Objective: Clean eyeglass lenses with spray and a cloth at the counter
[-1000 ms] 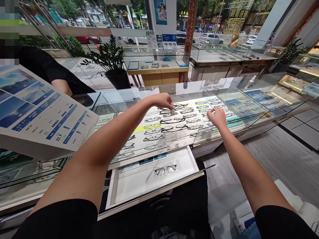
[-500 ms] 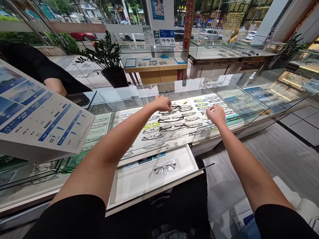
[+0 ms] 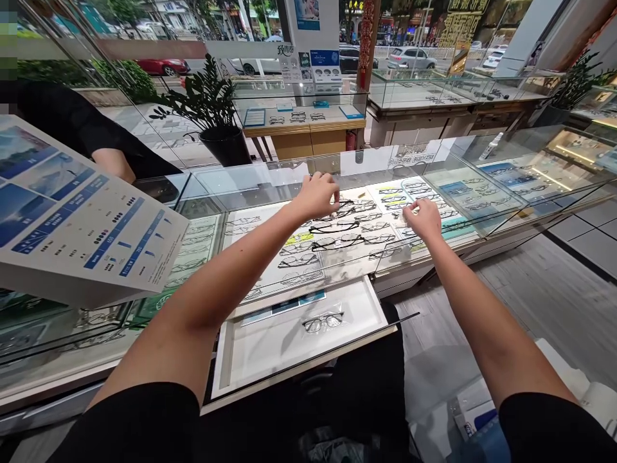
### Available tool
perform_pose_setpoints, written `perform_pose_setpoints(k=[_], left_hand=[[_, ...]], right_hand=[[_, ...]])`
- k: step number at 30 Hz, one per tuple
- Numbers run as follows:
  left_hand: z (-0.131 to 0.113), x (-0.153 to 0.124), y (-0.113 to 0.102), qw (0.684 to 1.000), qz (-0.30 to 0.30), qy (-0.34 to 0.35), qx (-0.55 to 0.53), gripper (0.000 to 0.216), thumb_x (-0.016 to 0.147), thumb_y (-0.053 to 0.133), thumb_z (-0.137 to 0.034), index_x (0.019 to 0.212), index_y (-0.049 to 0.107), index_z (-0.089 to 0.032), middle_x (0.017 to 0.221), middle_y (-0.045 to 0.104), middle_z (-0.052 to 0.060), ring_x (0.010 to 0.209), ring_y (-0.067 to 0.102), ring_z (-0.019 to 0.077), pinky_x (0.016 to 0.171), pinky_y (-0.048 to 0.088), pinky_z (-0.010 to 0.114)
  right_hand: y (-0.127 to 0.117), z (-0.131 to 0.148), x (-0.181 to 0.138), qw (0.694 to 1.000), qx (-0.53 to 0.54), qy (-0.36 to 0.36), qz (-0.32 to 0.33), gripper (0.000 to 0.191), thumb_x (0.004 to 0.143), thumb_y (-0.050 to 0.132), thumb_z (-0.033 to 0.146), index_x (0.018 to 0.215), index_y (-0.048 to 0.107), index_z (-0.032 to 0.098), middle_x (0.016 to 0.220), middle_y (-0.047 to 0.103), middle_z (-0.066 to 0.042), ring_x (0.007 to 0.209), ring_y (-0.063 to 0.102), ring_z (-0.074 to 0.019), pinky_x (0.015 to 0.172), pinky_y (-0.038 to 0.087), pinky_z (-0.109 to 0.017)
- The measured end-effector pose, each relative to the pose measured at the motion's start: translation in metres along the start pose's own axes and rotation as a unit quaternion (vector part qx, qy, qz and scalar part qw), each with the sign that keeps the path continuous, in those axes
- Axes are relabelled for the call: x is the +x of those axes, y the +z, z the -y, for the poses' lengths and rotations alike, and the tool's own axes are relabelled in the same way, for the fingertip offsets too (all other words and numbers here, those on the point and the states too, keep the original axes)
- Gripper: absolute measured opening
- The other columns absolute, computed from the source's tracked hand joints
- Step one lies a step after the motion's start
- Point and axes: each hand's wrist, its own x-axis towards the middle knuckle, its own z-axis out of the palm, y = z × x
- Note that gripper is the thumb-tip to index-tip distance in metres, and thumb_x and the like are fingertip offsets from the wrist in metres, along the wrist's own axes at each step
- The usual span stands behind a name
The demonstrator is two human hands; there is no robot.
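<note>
Both my arms reach over a white display tray (image 3: 270, 225) pulled out of a glass counter, filled with rows of spectacles. My left hand (image 3: 318, 195) is closed, its fingertips pinching a pair of black-framed glasses (image 3: 348, 209) in the far rows. My right hand (image 3: 423, 218) hovers over the right part of the tray with fingers curled down; what they touch is hidden. Nearer me, an open white drawer (image 3: 270, 360) holds one pair of glasses in a clear bag (image 3: 322, 321).
A printed brochure board (image 3: 81, 218) leans on the counter at the left. Behind it is another person's arm in a black sleeve (image 3: 96, 138). A potted plant (image 3: 212, 109) and more glass cases (image 3: 434, 96) stand beyond. Grey floor (image 3: 540, 302) lies to the right.
My left hand has shifted slightly right and farther over the back rows. My right hand has moved a little up the tray. The view has tilted slightly.
</note>
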Motion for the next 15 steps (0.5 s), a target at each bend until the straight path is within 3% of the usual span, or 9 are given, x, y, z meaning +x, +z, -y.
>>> perform_pose_setpoints(k=[2,5,8,11,13,15], left_hand=[[-0.022,-0.025,-0.006,0.994,-0.009,0.010,-0.111,0.033,0.102,0.061,-0.050,0.112,0.067,-0.019,0.123,0.071,0.015,0.118,0.062,0.0338,0.110,0.044,0.050],[-0.061,-0.076,0.009,0.952,0.111,0.067,-0.278,0.036,0.110,0.045,-0.058,0.110,0.057,-0.024,0.105,0.071,0.009,0.093,0.064,0.0256,0.086,0.050,0.040],[-0.092,-0.126,0.063,0.917,0.235,0.144,-0.290,0.037,0.113,0.034,-0.053,0.095,0.050,-0.026,0.092,0.068,0.006,0.082,0.061,0.0241,0.078,0.048,0.040],[-0.099,-0.151,0.133,0.907,0.298,0.165,-0.248,0.045,0.114,0.028,-0.053,0.081,0.041,-0.025,0.076,0.061,0.005,0.071,0.056,0.0243,0.073,0.044,0.041],[-0.091,-0.146,0.170,0.920,0.296,0.124,-0.224,0.050,0.114,0.031,-0.053,0.074,0.042,-0.024,0.071,0.060,0.006,0.071,0.058,0.0249,0.074,0.046,0.041],[-0.075,-0.129,0.191,0.942,0.262,0.035,-0.207,0.059,0.115,0.032,-0.056,0.071,0.051,-0.023,0.073,0.063,0.008,0.075,0.063,0.0258,0.079,0.051,0.041]], right_hand=[[0.000,0.000,0.000,1.000,0.001,-0.001,-0.004,0.024,0.095,0.064,0.046,0.082,0.055,0.027,0.110,0.069,-0.015,0.121,0.058,-0.0413,0.104,0.048,-0.055],[-0.001,0.000,0.000,1.000,-0.006,0.003,0.000,0.024,0.095,0.064,0.046,0.083,0.056,0.027,0.111,0.070,-0.015,0.121,0.058,-0.0413,0.104,0.047,-0.055],[-0.001,-0.001,0.000,1.000,-0.007,-0.001,0.004,0.023,0.095,0.064,0.045,0.083,0.056,0.027,0.113,0.070,-0.016,0.122,0.057,-0.0412,0.105,0.047,-0.055],[0.000,-0.003,-0.001,1.000,-0.005,-0.010,-0.005,0.022,0.095,0.063,0.045,0.082,0.056,0.027,0.111,0.069,-0.016,0.120,0.057,-0.0413,0.105,0.047,-0.056],[0.001,-0.004,-0.001,1.000,-0.010,-0.013,-0.010,0.023,0.095,0.063,0.045,0.082,0.055,0.027,0.109,0.068,-0.015,0.120,0.058,-0.0410,0.106,0.047,-0.055],[0.002,-0.005,-0.001,1.000,-0.014,-0.013,-0.012,0.024,0.095,0.063,0.047,0.082,0.055,0.027,0.110,0.068,-0.015,0.120,0.058,-0.0405,0.105,0.047,-0.055]])
